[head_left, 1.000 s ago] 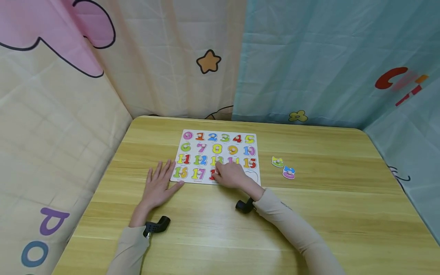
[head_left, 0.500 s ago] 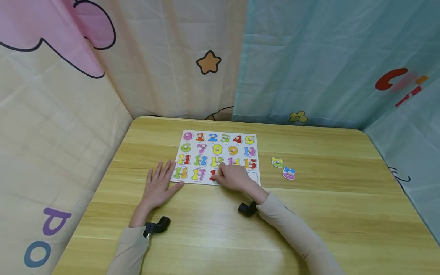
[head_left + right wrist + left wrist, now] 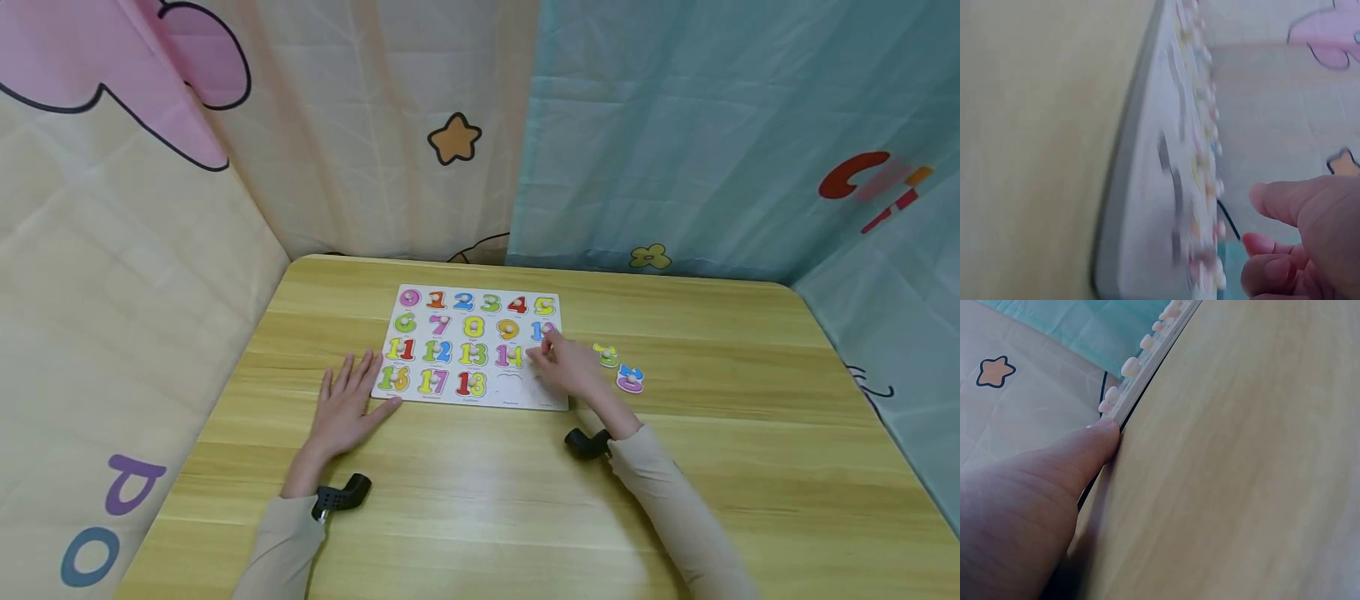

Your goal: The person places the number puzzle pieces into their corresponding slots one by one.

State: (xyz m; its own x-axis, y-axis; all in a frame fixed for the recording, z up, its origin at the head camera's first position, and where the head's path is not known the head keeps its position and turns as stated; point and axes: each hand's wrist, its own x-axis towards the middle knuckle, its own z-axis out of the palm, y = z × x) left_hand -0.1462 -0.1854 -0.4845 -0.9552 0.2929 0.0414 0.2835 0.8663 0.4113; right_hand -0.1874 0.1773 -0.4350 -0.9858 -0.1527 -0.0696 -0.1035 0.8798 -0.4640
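Observation:
A white number puzzle board (image 3: 489, 400) lies on the table, filled with coloured number pieces that carry small knobs. My left hand (image 3: 343, 410) lies flat at the board's left side with spread fingers, its thumb (image 3: 1100, 437) touching the board's edge in the left wrist view. Over the board's right side hovers my right hand (image 3: 572, 368), covering the 15. Its thumb (image 3: 1285, 197) stands apart from the bent fingers, with nothing between them. The red and yellow 18 piece (image 3: 471, 384) sits in the bottom row. Two recesses at the bottom right hold no piece.
Two loose knobbed pieces lie right of the board: a yellow and green piece (image 3: 604, 355) and a blue and pink piece (image 3: 630, 380). The wooden table (image 3: 450, 500) is bordered by a printed curtain (image 3: 375, 167) behind and at both sides.
My right hand has left the 18 piece and moved to the right across the board, uncovering the bottom row's recesses. My left hand stays in place.

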